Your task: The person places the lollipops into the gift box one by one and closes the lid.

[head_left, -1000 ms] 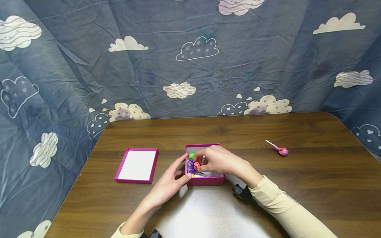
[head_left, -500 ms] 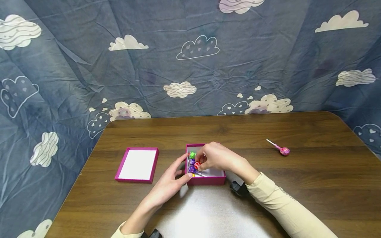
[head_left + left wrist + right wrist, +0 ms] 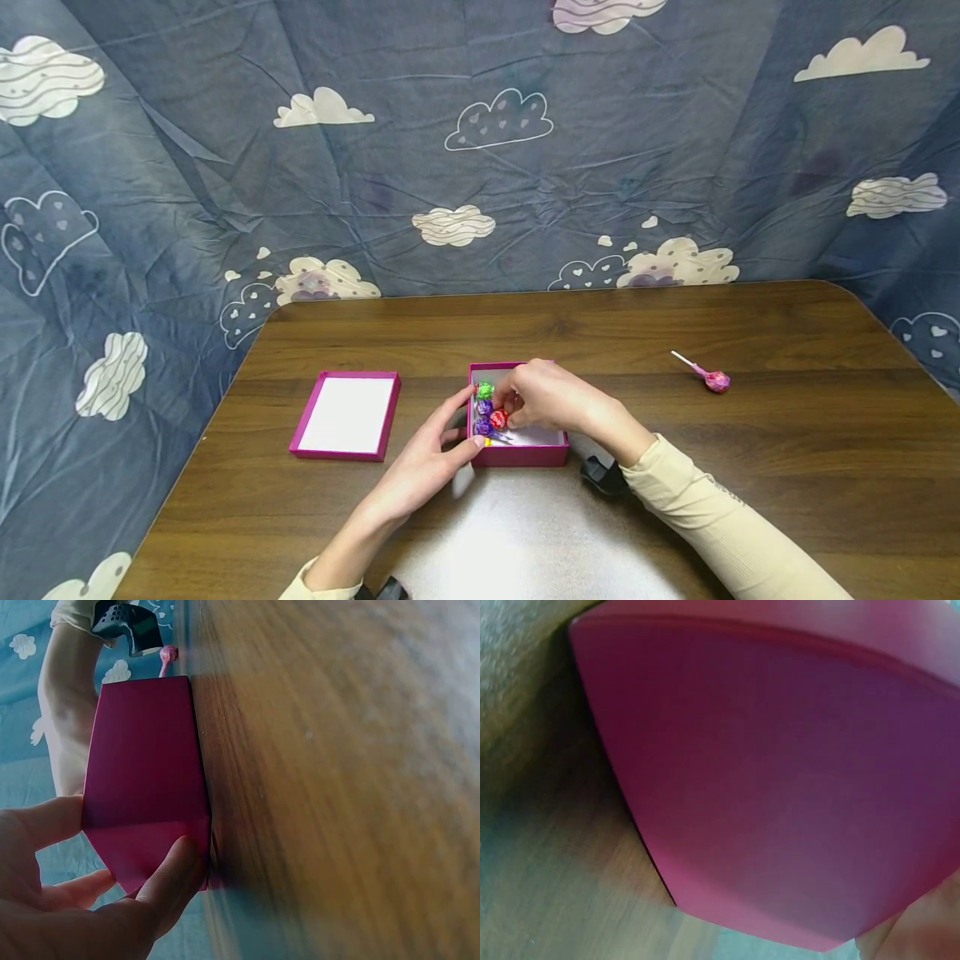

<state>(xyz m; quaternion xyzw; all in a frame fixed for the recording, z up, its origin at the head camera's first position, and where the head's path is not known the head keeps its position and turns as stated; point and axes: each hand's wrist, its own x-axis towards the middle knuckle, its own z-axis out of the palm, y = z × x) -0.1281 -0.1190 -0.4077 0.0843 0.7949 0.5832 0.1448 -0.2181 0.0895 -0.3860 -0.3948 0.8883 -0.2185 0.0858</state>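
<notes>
In the head view, a magenta box (image 3: 525,456) with a pale inside stands uncovered on the table. My right hand (image 3: 558,400) reaches into it and pinches a red-wrapped lollipop (image 3: 498,418) between thumb and fingers. Along the box's left wall lie a green lollipop (image 3: 484,391) and purple lollipops (image 3: 483,427); a yellow bit shows by the near corner. My left hand (image 3: 423,471) rests against that wall with extended fingers, the thumb pressed to the box end (image 3: 131,844) in the left wrist view. The right wrist view is mostly filled by the outer box wall (image 3: 742,765); the right fingertips are hidden there.
A magenta lid (image 3: 345,417) with a white inside lies upturned left of the box. One pink lollipop (image 3: 716,382) lies apart on the right side of the wooden table (image 3: 810,467). Behind hangs a blue cloud-patterned cloth (image 3: 510,192).
The red lollipop has shifted and turned slightly in the box, with a little movement of my right fingers. My left hand holds its place.
</notes>
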